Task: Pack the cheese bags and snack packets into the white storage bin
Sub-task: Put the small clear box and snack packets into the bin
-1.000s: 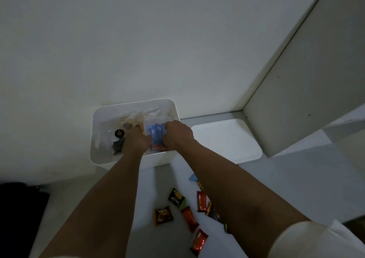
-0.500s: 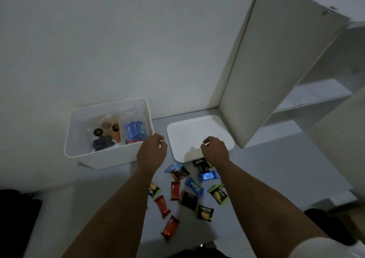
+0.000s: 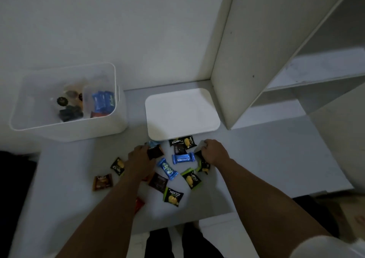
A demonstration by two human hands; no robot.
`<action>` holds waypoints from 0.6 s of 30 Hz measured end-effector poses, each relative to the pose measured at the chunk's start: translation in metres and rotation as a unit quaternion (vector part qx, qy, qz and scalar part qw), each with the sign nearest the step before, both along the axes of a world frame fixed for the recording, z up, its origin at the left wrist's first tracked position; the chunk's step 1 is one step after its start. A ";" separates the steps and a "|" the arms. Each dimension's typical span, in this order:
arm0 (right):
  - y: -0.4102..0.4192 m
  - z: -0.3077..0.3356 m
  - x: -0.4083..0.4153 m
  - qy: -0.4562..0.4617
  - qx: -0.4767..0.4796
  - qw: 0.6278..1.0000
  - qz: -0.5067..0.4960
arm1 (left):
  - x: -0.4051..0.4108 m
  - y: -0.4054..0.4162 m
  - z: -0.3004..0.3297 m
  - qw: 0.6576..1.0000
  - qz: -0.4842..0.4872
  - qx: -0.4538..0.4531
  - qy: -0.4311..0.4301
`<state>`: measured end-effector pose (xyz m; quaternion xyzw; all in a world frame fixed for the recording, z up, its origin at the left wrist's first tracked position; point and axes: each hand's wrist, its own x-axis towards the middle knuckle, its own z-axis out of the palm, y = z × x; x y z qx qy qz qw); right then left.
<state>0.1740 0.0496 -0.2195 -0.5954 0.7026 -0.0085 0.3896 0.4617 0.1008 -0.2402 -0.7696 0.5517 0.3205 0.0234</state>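
The white storage bin (image 3: 67,131) stands on the tabletop (image 3: 266,159) up and to the left of both hands, well apart from them. Inside it lie blue snack packets (image 3: 103,101) against its right wall and a clear bag of dark round pieces (image 3: 69,107) beside them (what the pieces are is too dim to tell).

The left hand (image 3: 138,160) lies palm down on the scattered snacks, its fingers curled round a dark brown packet (image 3: 155,152), with a light blue packet (image 3: 153,144) just beyond its fingertips. The right hand (image 3: 214,152) is curled over a packet with a pale upper edge (image 3: 199,149); a green and black packet (image 3: 203,165) lies just under the wrist.

Between the two hands lie a blue bar packet (image 3: 182,158), a second blue packet (image 3: 167,168) set diagonally, a small dark packet (image 3: 179,150) and two Nextar packets (image 3: 182,141).

Nearer the person, between the forearms, are another dark brown packet (image 3: 158,182) and two more green and black ones (image 3: 173,196). Left of the left forearm lie a yellow-printed packet (image 3: 118,165) and an orange-brown one (image 3: 103,182).

A white lid (image 3: 181,113) lies flat just beyond the hands, and a white shelf unit (image 3: 256,60) stands to the right.
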 end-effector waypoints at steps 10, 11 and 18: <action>-0.017 -0.020 0.026 0.001 -0.038 0.995 0.089 | -0.016 -0.001 0.004 1.000 0.007 -0.015 -0.015; -0.017 -0.022 0.029 0.011 -0.048 0.994 0.094 | -0.017 -0.001 0.004 1.000 -0.001 -0.017 -0.019; -0.024 -0.031 0.063 0.082 -0.126 0.960 0.238 | -0.026 -0.004 0.001 0.998 -0.053 -0.021 -0.041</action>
